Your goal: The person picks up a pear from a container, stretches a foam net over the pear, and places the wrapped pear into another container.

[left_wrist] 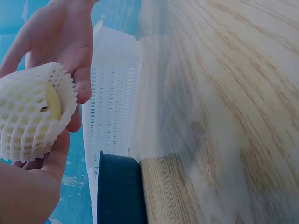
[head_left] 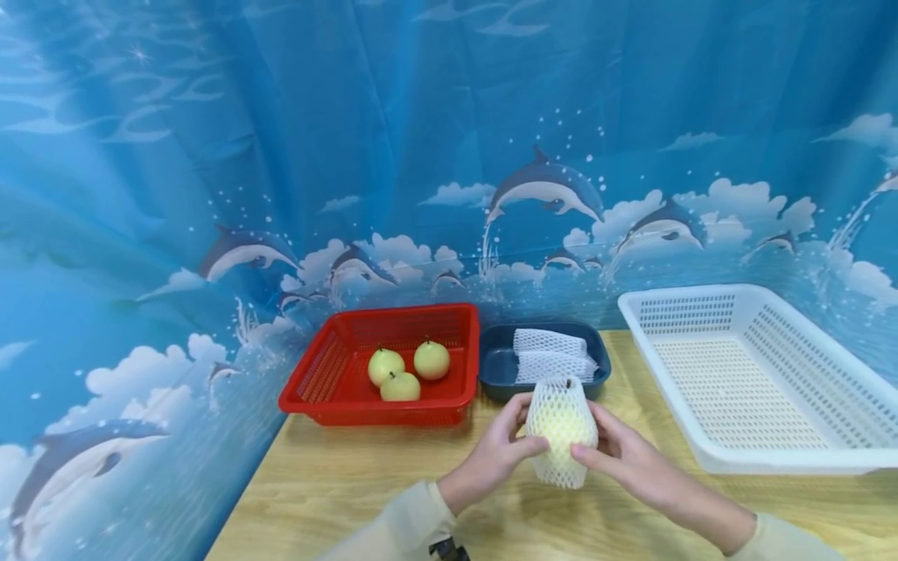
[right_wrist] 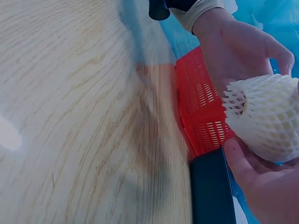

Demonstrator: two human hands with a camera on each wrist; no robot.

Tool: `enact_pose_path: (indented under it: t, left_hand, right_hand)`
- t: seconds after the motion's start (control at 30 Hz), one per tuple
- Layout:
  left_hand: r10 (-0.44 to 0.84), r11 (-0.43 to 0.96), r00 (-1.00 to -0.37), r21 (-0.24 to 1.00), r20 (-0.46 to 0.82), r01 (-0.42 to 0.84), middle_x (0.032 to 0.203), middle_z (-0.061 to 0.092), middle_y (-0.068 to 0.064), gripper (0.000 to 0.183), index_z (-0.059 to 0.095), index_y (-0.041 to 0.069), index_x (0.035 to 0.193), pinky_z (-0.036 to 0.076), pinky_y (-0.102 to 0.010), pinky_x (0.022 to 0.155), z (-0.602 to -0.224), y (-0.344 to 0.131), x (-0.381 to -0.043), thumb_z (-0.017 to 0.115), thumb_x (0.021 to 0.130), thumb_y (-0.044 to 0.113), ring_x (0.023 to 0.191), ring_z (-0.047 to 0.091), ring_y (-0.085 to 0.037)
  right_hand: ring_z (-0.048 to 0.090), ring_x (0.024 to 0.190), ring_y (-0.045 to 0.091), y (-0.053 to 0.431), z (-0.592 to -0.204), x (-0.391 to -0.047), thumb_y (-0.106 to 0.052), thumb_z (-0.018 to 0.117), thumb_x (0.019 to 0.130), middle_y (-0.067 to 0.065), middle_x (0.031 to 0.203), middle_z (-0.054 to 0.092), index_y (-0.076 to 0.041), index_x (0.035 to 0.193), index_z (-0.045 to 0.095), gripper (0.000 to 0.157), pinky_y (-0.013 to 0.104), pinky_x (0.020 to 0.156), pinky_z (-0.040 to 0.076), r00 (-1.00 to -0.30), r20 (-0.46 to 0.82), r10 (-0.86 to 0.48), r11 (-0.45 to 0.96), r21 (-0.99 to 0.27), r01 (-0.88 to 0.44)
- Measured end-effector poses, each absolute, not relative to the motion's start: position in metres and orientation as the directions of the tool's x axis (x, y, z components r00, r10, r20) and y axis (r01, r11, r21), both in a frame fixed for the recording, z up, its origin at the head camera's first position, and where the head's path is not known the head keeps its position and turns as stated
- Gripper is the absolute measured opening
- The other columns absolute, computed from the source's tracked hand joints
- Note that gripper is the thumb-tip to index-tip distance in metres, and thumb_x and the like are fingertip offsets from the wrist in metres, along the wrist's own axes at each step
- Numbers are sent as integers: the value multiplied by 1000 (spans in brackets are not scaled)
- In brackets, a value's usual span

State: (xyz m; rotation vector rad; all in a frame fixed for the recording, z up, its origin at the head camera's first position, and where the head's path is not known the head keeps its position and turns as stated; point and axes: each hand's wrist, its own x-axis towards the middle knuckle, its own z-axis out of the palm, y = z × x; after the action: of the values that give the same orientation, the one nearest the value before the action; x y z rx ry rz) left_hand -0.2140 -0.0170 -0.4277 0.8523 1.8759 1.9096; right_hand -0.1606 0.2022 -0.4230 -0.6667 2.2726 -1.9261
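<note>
A pale yellow-green pear is held between both hands above the table's front part, wrapped in a white foam net sleeve. My left hand grips its left side, thumb across the front. From the right, my right hand holds it the same way. The stem pokes up at the top of the net in the head view. Both wrist views show the net around the fruit, with a bit of bare pear at its open end in the left wrist view. Some of the fingers are hidden behind the fruit.
A red basket with three bare pears stands at the left. Behind the hands, a dark blue tray holds white foam nets. To the right is a white perforated basket. A dolphin-print curtain hangs behind the wooden table.
</note>
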Motion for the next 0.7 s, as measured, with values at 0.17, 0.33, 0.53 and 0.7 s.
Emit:
enact_pose_path:
  t: [0.17,0.33,0.53,0.7]
  left_hand:
    - [629,-78,-752,978,200,195,134,53,-20,57,41,0,144,53,-25,92,-427,-11,-215,59,91,11,113,55,-15]
    - [613,0,-752,952,242,306,139,49,-18,58,45,1,145,45,-26,102,-427,-11,-216,59,90,12,120,51,-15]
    - [660,1,-723,962,205,274,132,47,-6,63,43,13,151,49,-25,98,-428,-13,-213,65,92,13,117,52,-10]
    - [668,-17,-716,966,203,258,139,47,3,72,42,23,150,54,-27,94,-422,-9,-215,78,88,19,117,56,-11]
  right_hand:
    - [61,115,3,206,-424,-161,-8,55,102,39,141,44,7,156,13,70,26,93,54,-894,230,-385,67,-959,-275]
    - [64,112,5,204,-425,-161,-10,57,101,37,140,46,7,156,15,71,28,91,56,-912,210,-351,86,-963,-255]
    - [65,110,5,201,-427,-155,-13,62,99,33,138,51,7,155,19,74,27,88,57,-938,187,-292,161,-957,-241]
    - [65,111,6,203,-423,-157,-13,65,97,28,136,55,2,154,28,70,27,89,56,-940,240,-242,209,-933,-292]
